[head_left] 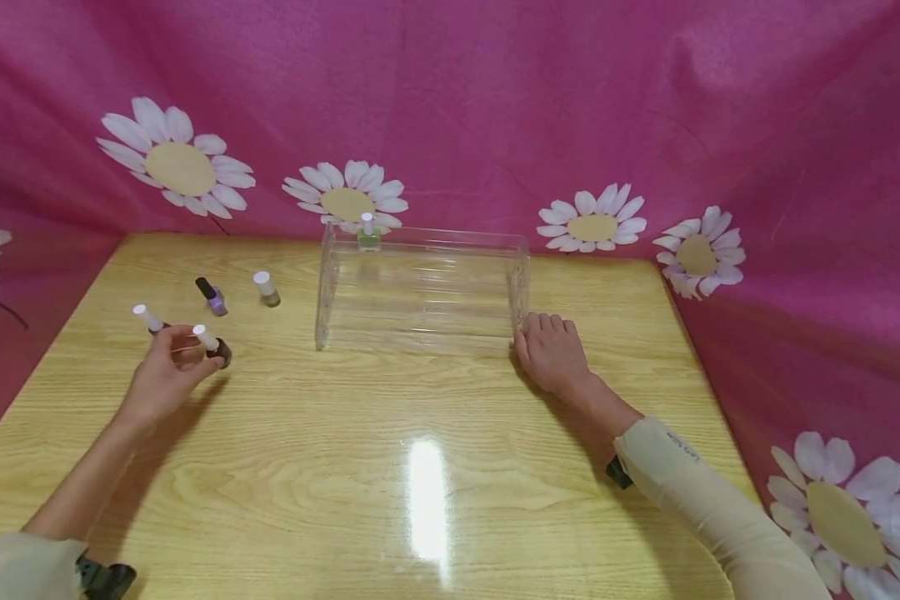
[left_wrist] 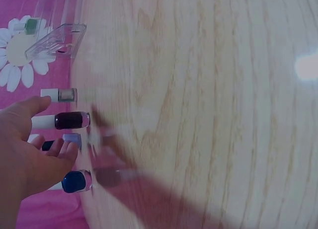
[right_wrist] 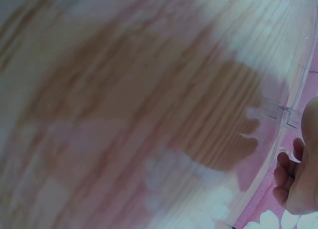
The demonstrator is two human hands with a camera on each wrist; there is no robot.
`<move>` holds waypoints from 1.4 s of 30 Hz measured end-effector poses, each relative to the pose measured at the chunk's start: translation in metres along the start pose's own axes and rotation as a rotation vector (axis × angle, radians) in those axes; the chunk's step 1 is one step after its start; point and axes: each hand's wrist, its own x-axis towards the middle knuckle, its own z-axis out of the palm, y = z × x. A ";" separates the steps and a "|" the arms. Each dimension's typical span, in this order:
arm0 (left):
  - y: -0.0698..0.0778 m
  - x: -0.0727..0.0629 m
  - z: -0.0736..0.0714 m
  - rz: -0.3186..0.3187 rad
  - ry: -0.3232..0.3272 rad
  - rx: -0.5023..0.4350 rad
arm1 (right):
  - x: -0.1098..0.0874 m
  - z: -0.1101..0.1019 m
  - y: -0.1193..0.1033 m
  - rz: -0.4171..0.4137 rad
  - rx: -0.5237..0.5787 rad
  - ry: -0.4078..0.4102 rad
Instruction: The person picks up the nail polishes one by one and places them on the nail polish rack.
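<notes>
My left hand (head_left: 168,371) reaches round a dark nail polish bottle (left_wrist: 70,120) with a white cap; thumb and fingers stand on either side with gaps between. Just beside its fingers is a blue nail polish bottle (left_wrist: 74,182), whose white cap (head_left: 147,317) shows in the head view. Behind them stand a purple nail polish bottle (head_left: 215,300) with a black cap and a brownish one (head_left: 267,289) with a white cap. My right hand (head_left: 553,354), fingers loosely curled, rests at the right front corner of a clear stepped display rack (head_left: 420,342).
A green nail polish bottle (head_left: 369,236) stands on the rack's top step at the left. The wooden table (head_left: 330,467) meets a pink flowered cloth (head_left: 480,108) at its back and sides. Light glares off the tabletop in front of the rack.
</notes>
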 end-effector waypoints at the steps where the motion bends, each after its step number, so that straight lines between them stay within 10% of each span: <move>1: -0.001 0.001 0.002 0.004 -0.002 0.000 | 0.000 -0.001 0.000 0.008 0.001 -0.016; 32: -0.009 0.014 0.016 0.025 0.085 0.038 | 0.001 -0.001 -0.001 0.014 0.005 -0.034; 42: -0.003 0.017 0.022 0.151 0.093 -0.023 | 0.001 0.002 0.001 0.012 0.009 -0.018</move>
